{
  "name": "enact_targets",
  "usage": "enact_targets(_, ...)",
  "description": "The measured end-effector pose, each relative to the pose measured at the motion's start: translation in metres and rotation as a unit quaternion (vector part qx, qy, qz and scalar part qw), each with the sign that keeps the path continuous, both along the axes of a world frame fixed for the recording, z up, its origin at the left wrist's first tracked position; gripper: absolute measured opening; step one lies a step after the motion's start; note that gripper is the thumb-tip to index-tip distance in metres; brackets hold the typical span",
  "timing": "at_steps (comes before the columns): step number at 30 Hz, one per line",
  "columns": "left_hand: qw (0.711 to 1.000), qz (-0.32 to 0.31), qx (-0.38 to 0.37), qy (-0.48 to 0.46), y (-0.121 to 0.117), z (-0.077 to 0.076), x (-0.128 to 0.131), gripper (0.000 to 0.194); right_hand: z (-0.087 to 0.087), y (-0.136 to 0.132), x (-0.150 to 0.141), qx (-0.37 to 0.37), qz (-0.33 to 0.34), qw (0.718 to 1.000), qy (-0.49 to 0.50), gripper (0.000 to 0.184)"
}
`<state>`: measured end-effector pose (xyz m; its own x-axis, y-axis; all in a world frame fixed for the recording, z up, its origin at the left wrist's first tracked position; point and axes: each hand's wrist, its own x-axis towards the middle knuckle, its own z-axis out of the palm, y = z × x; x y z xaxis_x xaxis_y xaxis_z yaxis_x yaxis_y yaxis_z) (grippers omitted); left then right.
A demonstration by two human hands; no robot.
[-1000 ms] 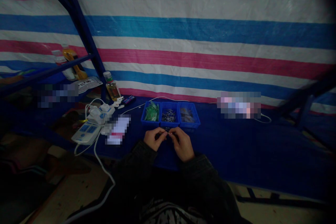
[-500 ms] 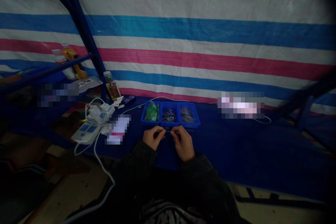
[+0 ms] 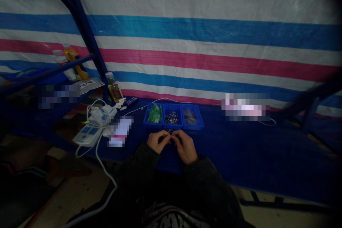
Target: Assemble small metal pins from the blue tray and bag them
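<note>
My left hand (image 3: pixel 157 141) and my right hand (image 3: pixel 185 146) meet fingertip to fingertip just in front of three blue bins. Both are closed in a pinch, and whatever they hold is too small and covered to make out. The left bin holds green pieces (image 3: pixel 154 113), perhaps small plastic packets. Small dark metal pins or screws (image 3: pixel 172 117) fill the middle bin. In the right bin lie brownish, see-through pieces (image 3: pixel 190 117) that I cannot name. A few dark metal bits (image 3: pixel 169 130) lie right behind my fingertips.
Left of the bins are a blurred-out phone-like slab (image 3: pixel 120 131), a white power strip (image 3: pixel 87 135) with plugs and cables, and a bottle (image 3: pixel 114 88). A blurred-out object (image 3: pixel 245 107) sits at the back right. Blue frame posts (image 3: pixel 84 28) and a striped sheet (image 3: pixel 203 42) stand behind.
My hands have come together until the fingertips meet. The thin pale stick-like piece that spanned the gap between them is now hidden by the fingers.
</note>
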<state>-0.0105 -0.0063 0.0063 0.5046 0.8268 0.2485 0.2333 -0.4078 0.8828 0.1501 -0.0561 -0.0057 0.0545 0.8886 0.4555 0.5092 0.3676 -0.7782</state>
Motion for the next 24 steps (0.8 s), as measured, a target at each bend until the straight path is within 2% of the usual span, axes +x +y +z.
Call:
enact_targets(11,1.000,0.012,0.019,0.016,0.0004,-0.0015,0.0008,0.024,0.0011,-0.0010,0.0013,-0.011,-0.034,0.999,-0.035,0.024)
enact_targets(24,0.996,0.086,0.016,0.015,0.0019,-0.0012,0.0009,0.022,-0.0036,0.0017,0.0020,0.027,-0.056,0.998,0.003,0.012)
